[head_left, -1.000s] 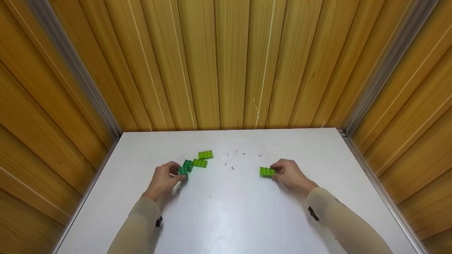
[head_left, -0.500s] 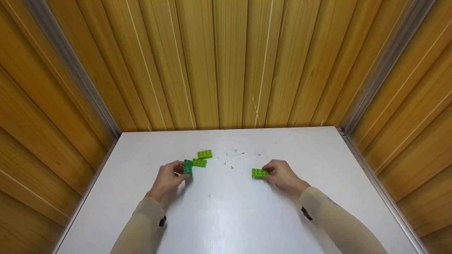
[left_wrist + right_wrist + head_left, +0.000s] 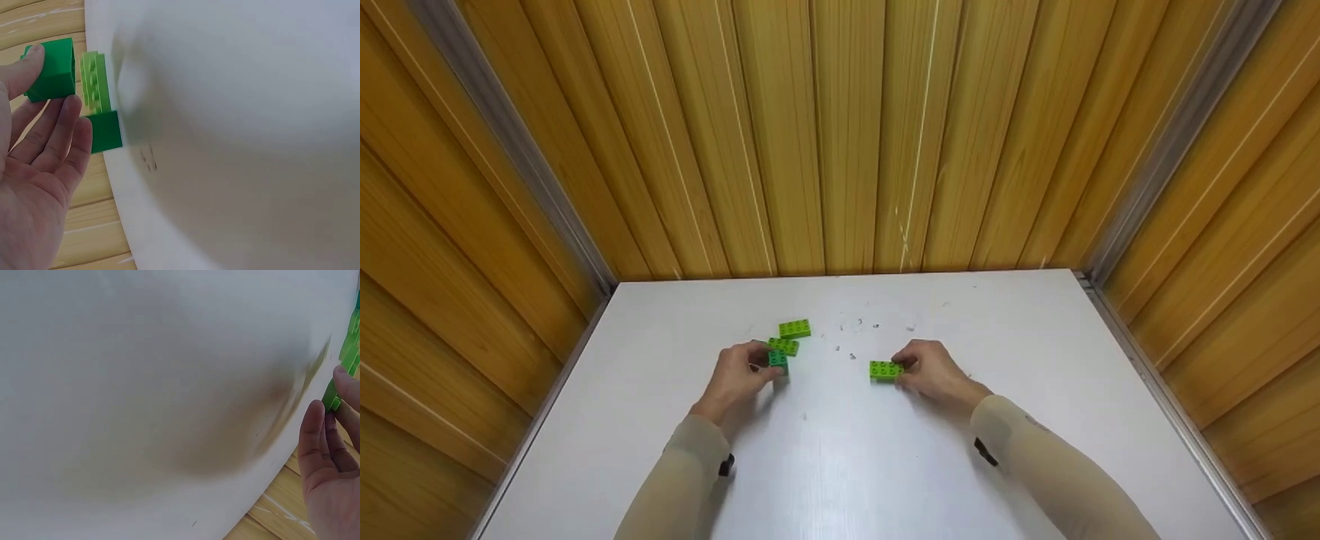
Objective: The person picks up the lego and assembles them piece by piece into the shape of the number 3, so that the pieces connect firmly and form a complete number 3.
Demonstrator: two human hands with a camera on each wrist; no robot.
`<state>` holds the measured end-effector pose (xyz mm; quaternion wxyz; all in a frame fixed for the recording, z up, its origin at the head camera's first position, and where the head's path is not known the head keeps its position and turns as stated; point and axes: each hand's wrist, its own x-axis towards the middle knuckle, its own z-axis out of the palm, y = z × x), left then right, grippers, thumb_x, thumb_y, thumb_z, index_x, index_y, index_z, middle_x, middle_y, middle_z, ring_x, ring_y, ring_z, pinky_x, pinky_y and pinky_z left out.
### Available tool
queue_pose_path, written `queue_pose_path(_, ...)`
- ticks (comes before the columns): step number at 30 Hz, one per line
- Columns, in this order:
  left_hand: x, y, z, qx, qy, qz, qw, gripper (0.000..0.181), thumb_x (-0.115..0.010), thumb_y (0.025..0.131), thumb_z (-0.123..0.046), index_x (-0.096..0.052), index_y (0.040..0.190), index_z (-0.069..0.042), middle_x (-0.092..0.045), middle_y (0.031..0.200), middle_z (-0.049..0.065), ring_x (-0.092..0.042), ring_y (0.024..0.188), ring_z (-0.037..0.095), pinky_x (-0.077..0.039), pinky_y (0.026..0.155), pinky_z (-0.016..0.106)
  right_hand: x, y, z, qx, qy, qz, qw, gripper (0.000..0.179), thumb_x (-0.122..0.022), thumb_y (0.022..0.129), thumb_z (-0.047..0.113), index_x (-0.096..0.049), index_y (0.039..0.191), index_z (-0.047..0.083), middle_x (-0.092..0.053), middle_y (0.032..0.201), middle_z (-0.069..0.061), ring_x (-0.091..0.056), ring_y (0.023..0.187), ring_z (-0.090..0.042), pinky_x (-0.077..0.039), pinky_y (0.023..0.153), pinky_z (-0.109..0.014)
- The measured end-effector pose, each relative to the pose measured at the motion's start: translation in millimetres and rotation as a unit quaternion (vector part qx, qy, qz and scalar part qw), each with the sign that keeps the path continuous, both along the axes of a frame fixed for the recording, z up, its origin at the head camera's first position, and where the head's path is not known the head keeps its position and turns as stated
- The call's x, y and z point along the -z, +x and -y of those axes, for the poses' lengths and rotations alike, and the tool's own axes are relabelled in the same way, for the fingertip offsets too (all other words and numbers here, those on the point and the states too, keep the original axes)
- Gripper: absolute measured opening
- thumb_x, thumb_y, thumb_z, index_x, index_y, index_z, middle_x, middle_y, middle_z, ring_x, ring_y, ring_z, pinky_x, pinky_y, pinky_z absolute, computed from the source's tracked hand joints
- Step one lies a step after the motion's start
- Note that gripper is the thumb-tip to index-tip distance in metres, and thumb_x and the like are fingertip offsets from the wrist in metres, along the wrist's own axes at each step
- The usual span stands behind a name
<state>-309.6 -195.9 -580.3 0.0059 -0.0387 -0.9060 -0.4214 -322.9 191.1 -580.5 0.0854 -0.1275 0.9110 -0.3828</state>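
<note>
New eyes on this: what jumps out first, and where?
Probably the yellow-brown wood-grain panels, rising behind and on both sides of the white table. Next, the bright bricks over the table: the left hand pinches a dark green block, while the right hand holds a lime brick. Two loose lime bricks lie just beyond the dark green block.

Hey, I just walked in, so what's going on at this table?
A person's left hand pinches a green brick, while the right hand grips a lime brick. The two held bricks are apart, not joined. Two more lime bricks lie on the table near the left hand, and another green brick shows beyond that hand in the left wrist view.
</note>
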Motion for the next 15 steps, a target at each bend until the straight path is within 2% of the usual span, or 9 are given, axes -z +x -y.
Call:
queue_pose_path(10,2.5,-4.0,-19.7,0.021,0.012,0.004,0.9997,0.037,-0.089,0.096,-0.015,-0.08,0.132,-0.012,-0.081,0.121,0.006,-0.074,0.111,0.022,-0.064,0.104,0.046,1.4,0.8,26,-0.013,0.001,-0.001,0.9999,0.032,-0.087,0.092,0.003,-0.084,0.124,0.008,-0.078,0.116,-0.004,-0.071,0.113,-0.021,-0.06,0.11,-0.048)
queue_pose_path(15,5.0,-4.5,-27.2,0.041,0.016,-0.017,0.9989,0.038,-0.089,0.096,-0.014,-0.079,0.133,-0.008,-0.082,0.119,0.008,-0.077,0.111,0.024,-0.066,0.102,0.046,7.5,-0.4,31,-0.026,0.007,-0.007,0.9996,0.033,-0.087,0.091,0.002,-0.084,0.123,0.006,-0.078,0.114,-0.004,-0.071,0.109,-0.019,-0.062,0.105,-0.045)
